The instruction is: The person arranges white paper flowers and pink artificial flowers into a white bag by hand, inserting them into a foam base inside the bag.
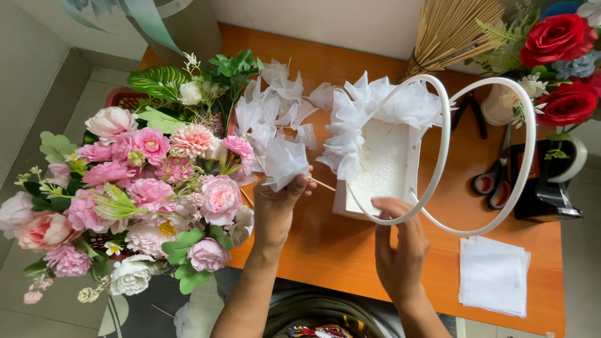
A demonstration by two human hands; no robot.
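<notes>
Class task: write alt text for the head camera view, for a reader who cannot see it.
A left hand holds a white tissue puff on a stick beside a white foam-filled basket, steadied by the right hand. Pink artificial flowers fill the left.

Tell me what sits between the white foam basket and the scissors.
Head view: between the basket and scissors, only its two white hoop handles over bare orange table.

No labels, signs or screens show. The one package-like thing is the white square box with two white hoop handles point(400, 159), standing on the orange wooden table point(338, 250) near its middle. White foam fills the box, and white tissue frills line its top and left edges.
</notes>
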